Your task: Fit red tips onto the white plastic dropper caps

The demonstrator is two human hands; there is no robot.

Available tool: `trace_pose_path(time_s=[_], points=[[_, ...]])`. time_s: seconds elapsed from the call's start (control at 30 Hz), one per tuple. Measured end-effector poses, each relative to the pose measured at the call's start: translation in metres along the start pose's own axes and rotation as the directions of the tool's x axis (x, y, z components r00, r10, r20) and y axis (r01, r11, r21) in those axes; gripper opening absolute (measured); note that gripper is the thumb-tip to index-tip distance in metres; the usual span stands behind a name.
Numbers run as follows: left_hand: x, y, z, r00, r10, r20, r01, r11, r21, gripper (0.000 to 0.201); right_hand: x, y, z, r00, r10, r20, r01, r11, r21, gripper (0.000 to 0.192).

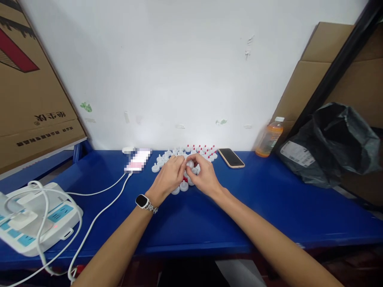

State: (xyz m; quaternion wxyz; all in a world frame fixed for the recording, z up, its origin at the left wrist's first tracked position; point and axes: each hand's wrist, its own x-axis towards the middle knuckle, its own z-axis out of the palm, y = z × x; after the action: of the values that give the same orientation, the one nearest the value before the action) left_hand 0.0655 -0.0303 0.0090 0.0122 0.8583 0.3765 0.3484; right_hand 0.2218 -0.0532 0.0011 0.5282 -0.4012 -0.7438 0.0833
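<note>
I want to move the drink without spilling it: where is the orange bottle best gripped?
Grip the orange bottle around its upright middle, below the white cap, coming from the front left. The wall stands behind it and the black bag crowds its right.

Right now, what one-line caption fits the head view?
Both hands, left hand and right hand, pinch a white cap above scattered caps on a blue table.

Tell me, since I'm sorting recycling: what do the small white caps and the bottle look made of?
The caps look like matte white moulded plastic, some with red tips; both hands, left hand and right hand, pinch one. The bottle looks like clear glossy plastic: orange liquid shows through.
</note>
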Motion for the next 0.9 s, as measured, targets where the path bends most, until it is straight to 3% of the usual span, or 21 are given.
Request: trace_pose_path(time_s=[0.1, 0.23, 0.37, 0.43, 0.5, 0.53, 0.6, 0.7, 0.77, 0.9], points=[[0.002, 0.007, 0.005, 0.984, -0.165, -0.068, 0.152, 0.976, -0.159, 0.036, 0.003, -0.004, 0.004, 0.994, -0.098, -0.055, 0.095, 0.994, -0.060, 0.013], [0.005, 0.009, 0.002, 0.944, -0.317, -0.089, 0.276, 0.908, -0.316, 0.039, 0.006, -0.002, 0.004, 0.990, -0.136, -0.046, 0.128, 0.982, -0.136, 0.015], [0.003, -0.007, -0.013, 0.832, -0.517, -0.203, 0.406, 0.816, -0.412, 0.045, 0.006, 0.017, -0.018, 0.983, -0.004, -0.184, -0.041, 0.970, -0.240, 0.015], [0.001, -0.016, -0.018, 0.881, -0.446, -0.156, 0.383, 0.868, -0.317, 0.045, 0.005, 0.031, -0.031, 0.956, 0.119, -0.269, -0.181, 0.959, -0.217, 0.007], [-0.002, -0.020, -0.018, 0.954, -0.299, -0.020, 0.294, 0.949, -0.117, 0.041, 0.004, 0.044, -0.040, 0.925, 0.284, -0.252, -0.322, 0.938, -0.128, 0.011], [-0.003, -0.020, -0.017, 0.970, -0.238, 0.051, 0.240, 0.970, -0.031, 0.038, 0.003, 0.049, -0.042, 0.913, 0.348, -0.214, -0.373, 0.924, -0.086, 0.013], [-0.005, -0.018, -0.013, 0.970, -0.177, 0.165, 0.168, 0.983, 0.072, 0.033, 0.002, 0.058, -0.043, 0.905, 0.394, -0.159, -0.409, 0.910, -0.072, 0.014], [-0.007, -0.015, -0.010, 0.954, -0.175, 0.244, 0.156, 0.983, 0.097, 0.031, 0.002, 0.071, -0.043, 0.918, 0.348, -0.190, -0.384, 0.900, -0.207, 0.016], [-0.006, -0.015, -0.010, 0.952, -0.184, 0.246, 0.168, 0.982, 0.087, 0.031, 0.001, 0.077, -0.043, 0.918, 0.356, -0.173, -0.392, 0.875, -0.285, 0.015], [-0.004, -0.015, -0.008, 0.957, -0.186, 0.223, 0.173, 0.982, 0.075, 0.031, -0.003, 0.083, -0.043, 0.898, 0.440, -0.026, -0.424, 0.846, -0.323, 0.010]])
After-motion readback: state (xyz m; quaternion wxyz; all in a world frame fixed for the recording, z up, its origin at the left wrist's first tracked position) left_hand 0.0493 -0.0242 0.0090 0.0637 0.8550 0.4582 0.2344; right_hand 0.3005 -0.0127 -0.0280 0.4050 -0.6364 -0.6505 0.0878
